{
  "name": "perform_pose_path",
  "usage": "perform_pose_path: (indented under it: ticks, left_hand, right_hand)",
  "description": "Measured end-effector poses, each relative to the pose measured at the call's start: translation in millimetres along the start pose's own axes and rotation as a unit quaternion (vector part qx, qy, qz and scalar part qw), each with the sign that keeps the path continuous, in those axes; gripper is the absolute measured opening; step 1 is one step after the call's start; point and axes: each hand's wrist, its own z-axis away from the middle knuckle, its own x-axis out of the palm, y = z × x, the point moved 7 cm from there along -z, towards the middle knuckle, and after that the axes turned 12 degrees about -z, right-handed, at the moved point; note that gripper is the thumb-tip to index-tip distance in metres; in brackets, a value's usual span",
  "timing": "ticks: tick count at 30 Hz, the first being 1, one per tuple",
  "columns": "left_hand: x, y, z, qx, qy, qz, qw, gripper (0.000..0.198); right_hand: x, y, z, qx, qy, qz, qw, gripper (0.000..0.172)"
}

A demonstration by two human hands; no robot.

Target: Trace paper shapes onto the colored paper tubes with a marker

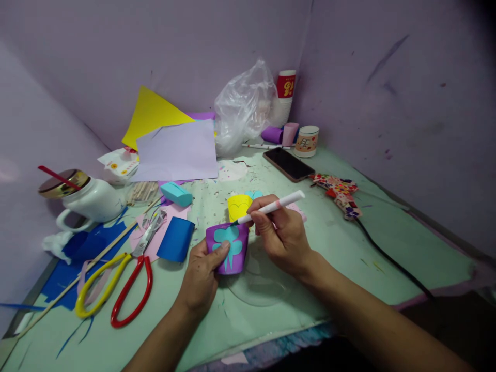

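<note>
In the head view my left hand (203, 276) grips a small purple paper cup (239, 261), its thumb pressed on the front. A light-blue paper butterfly (228, 235) lies on the cup's face, partly under the thumb. My right hand (282, 235) is closed round a white marker pen (273, 205). The pen's dark tip meets the upper edge of the butterfly or hovers just above it; I cannot tell which. Just behind the cup is a yellow paper piece (238, 205) with a curved line drawn on it. A clear round plastic piece (259, 284) lies beneath my hands.
Scissors (141, 258) with one yellow and one red handle lie at left, near a blue paper piece (176, 239). A white mug (93, 200) lies beyond them. A phone (289, 164), a plastic bag (244, 111) and a paper cup (307, 142) are at the back.
</note>
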Motion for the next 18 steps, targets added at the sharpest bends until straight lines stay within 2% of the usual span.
perform_pose_path:
  ticks: [18]
  left_hand:
    - [-0.2,1.3,0.7,-0.002,0.01,-0.003,1.0,0.03]
  right_hand:
    - [-7.8,-2.3,1.8,-0.013,0.014,0.02,1.0,0.009]
